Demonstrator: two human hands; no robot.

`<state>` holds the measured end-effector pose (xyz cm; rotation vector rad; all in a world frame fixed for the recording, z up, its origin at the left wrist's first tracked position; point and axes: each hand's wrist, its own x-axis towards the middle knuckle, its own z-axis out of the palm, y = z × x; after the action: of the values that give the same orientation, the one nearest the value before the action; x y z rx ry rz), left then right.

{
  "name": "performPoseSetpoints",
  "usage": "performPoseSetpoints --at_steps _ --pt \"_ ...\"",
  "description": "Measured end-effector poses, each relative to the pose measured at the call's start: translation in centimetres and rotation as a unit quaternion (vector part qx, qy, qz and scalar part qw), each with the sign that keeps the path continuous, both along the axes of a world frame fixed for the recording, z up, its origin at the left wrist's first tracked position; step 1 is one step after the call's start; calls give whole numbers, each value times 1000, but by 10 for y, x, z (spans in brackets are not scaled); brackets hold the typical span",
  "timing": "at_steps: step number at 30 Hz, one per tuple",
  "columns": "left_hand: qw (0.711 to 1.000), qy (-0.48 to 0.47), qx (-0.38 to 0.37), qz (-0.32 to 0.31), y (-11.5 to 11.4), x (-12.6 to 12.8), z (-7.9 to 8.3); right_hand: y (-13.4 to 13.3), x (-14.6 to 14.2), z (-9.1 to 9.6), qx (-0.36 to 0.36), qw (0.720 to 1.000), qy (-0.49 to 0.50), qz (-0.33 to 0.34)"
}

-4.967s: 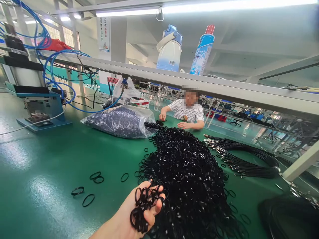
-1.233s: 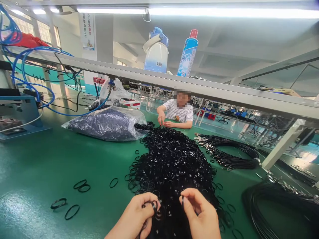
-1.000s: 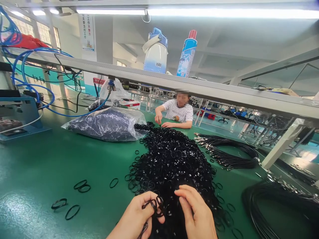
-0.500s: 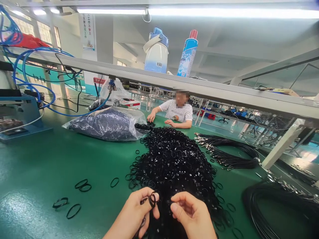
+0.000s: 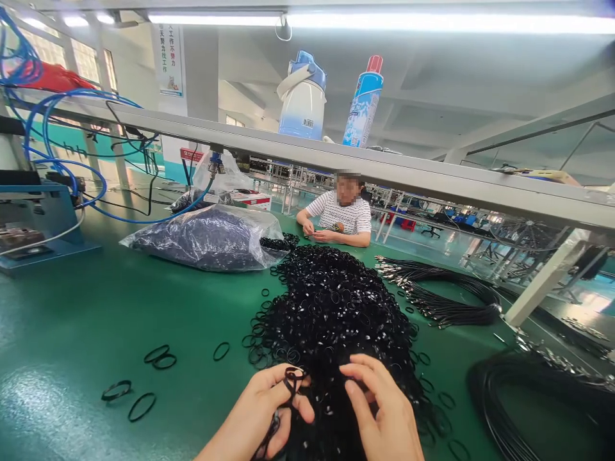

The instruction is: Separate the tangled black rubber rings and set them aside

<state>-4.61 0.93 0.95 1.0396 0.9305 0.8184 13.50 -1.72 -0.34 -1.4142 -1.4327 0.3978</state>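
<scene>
A large heap of thin black rings (image 5: 336,301), which look like rubber bands, spreads over the green table. At its near edge my left hand (image 5: 264,410) is closed on several black rings (image 5: 292,379); some stick out between thumb and forefinger, others show under the curled fingers. My right hand (image 5: 379,403) is just to the right, over the heap, its thumb and fingers apart. Nothing shows between its fingertips. Several loose rings (image 5: 143,407) lie to the left on the table.
A clear plastic bag (image 5: 206,240) of dark rings lies behind the heap. Coiled black cables (image 5: 446,294) with metal ends lie at the right. A co-worker (image 5: 343,214) sits across, hands together. A blue machine (image 5: 43,218) stands left; a shelf bar (image 5: 307,141) crosses overhead.
My right hand has moved slightly right, away from my left, and its fingers have spread. The rings at my left fingertips have shifted. The co-worker's hands have come together.
</scene>
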Motion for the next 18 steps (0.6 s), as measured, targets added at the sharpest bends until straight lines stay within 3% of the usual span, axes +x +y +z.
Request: performPoseSetpoints --at_steps 2,6,12,18 --pt "1000 2 3 -19 -3 4 1 -3 -9 1 15 1000 -11 9" --pt "999 7 8 -38 -7 8 0 -3 -20 -1 -70 992 57 90" --pt "1000 13 -13 -10 1 2 -10 10 -3 -17 -79 991 83 72" --pt "999 26 7 31 6 -6 -8 15 -1 -24 31 994 29 97"
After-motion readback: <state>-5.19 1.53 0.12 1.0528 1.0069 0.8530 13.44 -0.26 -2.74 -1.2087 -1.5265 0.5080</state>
